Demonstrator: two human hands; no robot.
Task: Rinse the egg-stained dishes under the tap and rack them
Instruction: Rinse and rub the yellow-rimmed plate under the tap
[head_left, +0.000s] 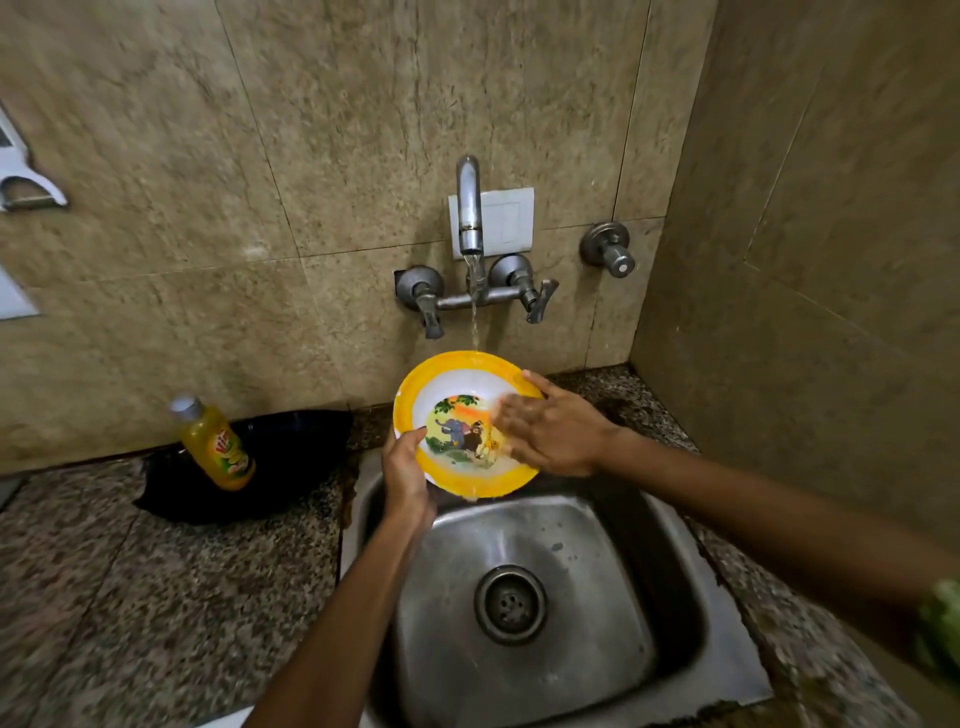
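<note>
Bowl (464, 422), yellow-rimmed with a cartoon picture, tilted over the far edge of the sink (639, 587) beneath the running tap (469, 208). Left hand (405, 470) grip clamped on its near-left rim; right hand (550, 428) fingers flat inside. Soap bottle (215, 444) stands left on the counter (156, 597).

The sink (545, 525) is brushed, dull steel. Above it, the glossy plastic-looking bowl (457, 384) shines wet beneath the metal tap (468, 208); beside it, the tabletop (104, 597) is speckled polished stone.

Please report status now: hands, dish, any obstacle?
Left hand grips yellow bowl rim. Right hand flat, rubbing inside. Bowl under tap stream. Nothing blocking.
</note>
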